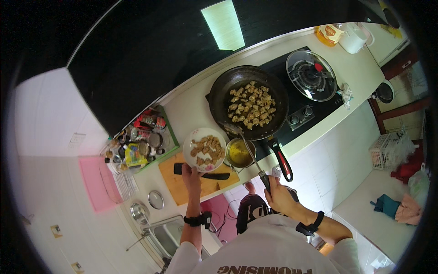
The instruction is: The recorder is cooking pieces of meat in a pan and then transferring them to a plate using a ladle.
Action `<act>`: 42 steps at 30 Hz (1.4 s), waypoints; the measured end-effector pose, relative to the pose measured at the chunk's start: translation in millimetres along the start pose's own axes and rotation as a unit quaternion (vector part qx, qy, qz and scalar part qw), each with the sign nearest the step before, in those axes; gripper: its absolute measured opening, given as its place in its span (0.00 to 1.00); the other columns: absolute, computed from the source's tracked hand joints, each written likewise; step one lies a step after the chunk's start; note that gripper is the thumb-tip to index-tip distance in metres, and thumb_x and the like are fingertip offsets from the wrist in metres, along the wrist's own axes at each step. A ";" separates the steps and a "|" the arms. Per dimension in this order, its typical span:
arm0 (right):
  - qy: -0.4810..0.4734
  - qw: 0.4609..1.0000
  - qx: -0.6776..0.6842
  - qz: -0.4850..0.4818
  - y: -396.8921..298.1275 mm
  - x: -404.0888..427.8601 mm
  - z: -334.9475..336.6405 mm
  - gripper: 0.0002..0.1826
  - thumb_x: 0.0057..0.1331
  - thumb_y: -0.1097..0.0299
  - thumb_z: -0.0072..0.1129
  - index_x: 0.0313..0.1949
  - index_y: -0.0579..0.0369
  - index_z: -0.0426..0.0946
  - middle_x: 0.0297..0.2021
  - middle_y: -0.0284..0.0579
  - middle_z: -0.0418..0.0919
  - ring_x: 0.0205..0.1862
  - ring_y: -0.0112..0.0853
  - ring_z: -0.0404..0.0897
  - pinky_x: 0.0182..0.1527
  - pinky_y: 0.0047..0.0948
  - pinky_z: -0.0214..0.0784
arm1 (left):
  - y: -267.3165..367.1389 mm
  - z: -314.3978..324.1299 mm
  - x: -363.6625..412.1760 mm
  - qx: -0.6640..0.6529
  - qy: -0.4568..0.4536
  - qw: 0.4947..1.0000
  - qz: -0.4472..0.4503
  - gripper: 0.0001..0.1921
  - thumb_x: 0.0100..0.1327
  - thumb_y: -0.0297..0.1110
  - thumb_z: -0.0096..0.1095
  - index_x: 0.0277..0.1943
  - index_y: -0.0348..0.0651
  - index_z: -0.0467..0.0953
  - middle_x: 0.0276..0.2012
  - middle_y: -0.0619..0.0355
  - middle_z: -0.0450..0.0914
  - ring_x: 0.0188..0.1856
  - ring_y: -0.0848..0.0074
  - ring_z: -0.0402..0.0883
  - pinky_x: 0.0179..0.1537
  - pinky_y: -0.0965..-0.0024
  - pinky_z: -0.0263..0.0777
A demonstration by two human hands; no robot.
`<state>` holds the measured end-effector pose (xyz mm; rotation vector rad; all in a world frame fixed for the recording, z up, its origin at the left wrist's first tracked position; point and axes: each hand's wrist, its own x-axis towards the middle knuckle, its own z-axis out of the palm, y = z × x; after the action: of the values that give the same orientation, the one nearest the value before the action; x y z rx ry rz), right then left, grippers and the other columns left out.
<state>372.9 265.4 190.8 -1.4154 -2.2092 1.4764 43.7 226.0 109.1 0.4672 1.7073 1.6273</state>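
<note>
My left hand [191, 178] grips the near rim of a white floral plate [187, 150], which holds brown pieces of what looks like meat [208, 150]. My right hand [282, 197] is closed around the black handle of a metal spatula [249, 150]. The spatula's head rests at the near left edge inside a dark wok [232, 77]. Browned, chopped pieces [252, 106] are spread over the wok's bottom. Between plate and wok handle stands a metal pot [227, 156] of yellow liquid [238, 152], with the spatula shaft passing above it. The wok handle [283, 162] points towards me.
Under the plate, a black-handled knife [217, 176] lies on a wooden cutting board [176, 193]. A glass lid [294, 78] covers the right burner. Left are a green-edged tray [172, 132] of bottles, a small round lid [156, 199] and a sink [167, 236]. An oil bottle [328, 34] stands far right.
</note>
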 end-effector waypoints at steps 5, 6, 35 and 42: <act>0.032 0.999 0.014 -0.003 -8.0 -1.7 13.7 0.21 0.65 0.71 0.51 0.55 0.64 0.58 0.21 0.63 0.75 0.29 0.58 0.78 0.33 0.43 0.67 | -4.3 1.7 6.0 0.034 -0.014 0.999 -0.001 0.05 0.68 0.23 0.46 0.45 0.33 0.66 0.39 0.55 0.72 0.39 0.76 0.77 0.38 0.71 0.81; 0.042 0.997 0.065 0.003 -11.9 -0.5 18.0 0.20 0.65 0.71 0.52 0.53 0.64 0.60 0.22 0.62 0.75 0.28 0.55 0.78 0.33 0.42 0.66 | -12.5 -8.1 9.9 0.074 -0.021 0.997 0.001 0.07 0.69 0.24 0.46 0.47 0.34 0.66 0.41 0.55 0.72 0.41 0.74 0.78 0.41 0.69 0.82; 0.106 0.977 0.184 -0.008 -67.6 1.3 42.7 0.17 0.66 0.69 0.55 0.52 0.63 0.67 0.23 0.37 0.70 0.19 0.21 0.66 0.21 0.24 0.56 | 15.4 12.2 35.1 0.038 -0.043 0.998 -0.012 0.06 0.70 0.25 0.47 0.47 0.35 0.66 0.38 0.55 0.74 0.38 0.72 0.80 0.33 0.68 0.81; 0.031 0.937 0.342 0.071 -73.5 -12.4 -3.3 0.14 0.68 0.71 0.52 0.52 0.58 0.67 0.20 0.29 0.64 0.18 0.18 0.60 0.20 0.21 0.53 | 5.1 2.2 38.7 0.024 -0.057 0.997 -0.045 0.10 0.69 0.25 0.45 0.51 0.35 0.66 0.46 0.53 0.73 0.46 0.69 0.79 0.44 0.64 0.83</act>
<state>335.8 252.3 254.2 -1.3460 -1.3433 1.9427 18.0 255.2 104.5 0.4905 1.6628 1.4709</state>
